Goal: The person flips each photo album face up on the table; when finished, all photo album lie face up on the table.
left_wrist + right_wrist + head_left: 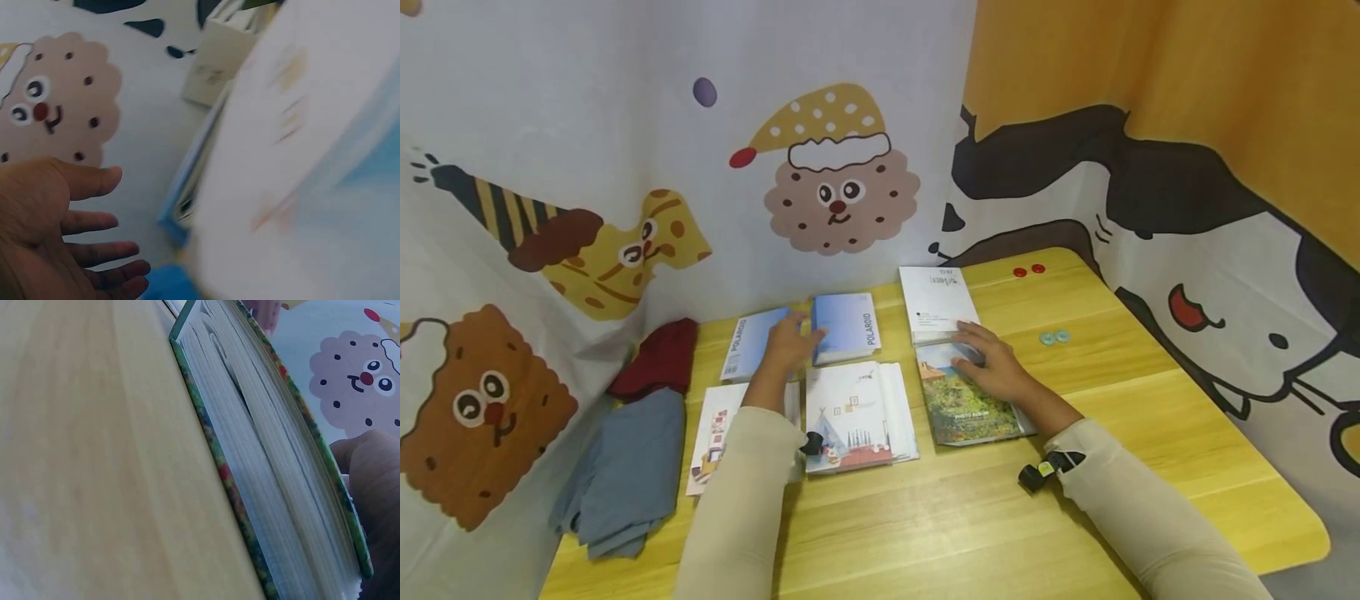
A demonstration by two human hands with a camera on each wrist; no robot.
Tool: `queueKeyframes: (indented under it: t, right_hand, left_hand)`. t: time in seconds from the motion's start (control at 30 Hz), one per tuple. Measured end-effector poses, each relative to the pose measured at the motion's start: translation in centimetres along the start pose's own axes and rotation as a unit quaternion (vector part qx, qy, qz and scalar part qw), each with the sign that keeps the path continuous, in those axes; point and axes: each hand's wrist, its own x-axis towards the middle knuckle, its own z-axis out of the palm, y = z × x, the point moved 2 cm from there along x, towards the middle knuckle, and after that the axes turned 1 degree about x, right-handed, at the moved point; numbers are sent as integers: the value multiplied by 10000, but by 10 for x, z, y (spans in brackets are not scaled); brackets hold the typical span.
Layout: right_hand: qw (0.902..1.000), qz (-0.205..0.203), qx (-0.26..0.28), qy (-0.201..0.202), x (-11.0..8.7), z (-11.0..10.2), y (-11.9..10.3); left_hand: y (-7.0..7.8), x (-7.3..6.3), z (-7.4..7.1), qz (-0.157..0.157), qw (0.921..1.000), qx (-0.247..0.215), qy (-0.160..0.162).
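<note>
My left hand (788, 343) reaches over the right side of a blue Polaroid album (747, 343), its fingertips near the left edge of a second blue Polaroid album (846, 325). In the left wrist view the left hand (81, 237) has its fingers spread and holds nothing. Over the upper right part of a photo album with a green landscape cover (962, 404) lies my right hand (996, 367), fingers extended toward a white album (936, 300) behind it. The right wrist view shows the landscape album's page edges (262, 456), with the right hand (378, 487) beside its cover.
Two white illustrated albums, one at the left (703, 433) partly behind the left forearm and one in the middle (846, 421), lie nearer me. Dark red cloth (658, 358) and grey-blue cloth (632, 467) sit at the left table edge. Red buttons (1019, 272) and teal buttons (1048, 338) lie right.
</note>
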Motion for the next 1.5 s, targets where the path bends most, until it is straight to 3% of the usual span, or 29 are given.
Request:
queueKeyframes:
  t: [0.1,0.23,0.4,0.5,0.9,1.1,1.23,1.37,1.5]
  right_hand:
    - [10000,-16,-24,24,1,0,0]
    - [10000,11,-58,16,1,0,1]
    - [9999,-35,-116,11,2,0,4]
    - [9999,-41,-125,10,2,-1,3]
    - [10000,-96,5,10,1,1,0]
    - [9999,-99,48,7,2,0,1]
    - [9999,-109,64,-24,3,0,0]
    - [10000,-59,49,-54,3,0,-1]
    - [10000,-39,28,-59,2,1,0]
  left_hand:
    - [-7,-1,-17,92,9999,92,-14]
    - [-22,-5,-33,-98,9979,599,-225]
    - [-42,-9,-41,-486,9845,1500,-764]
    - [-48,-11,-42,-620,9789,1747,-861]
    - [-58,-20,-38,-939,9856,1348,-412]
    - [-57,-21,-36,-720,9837,1631,-230]
    - [-59,-17,-39,-561,9840,1670,-280]
    - [-64,-14,-47,-599,9922,1023,-390]
    - [-66,-17,-55,-801,9952,-333,-453]
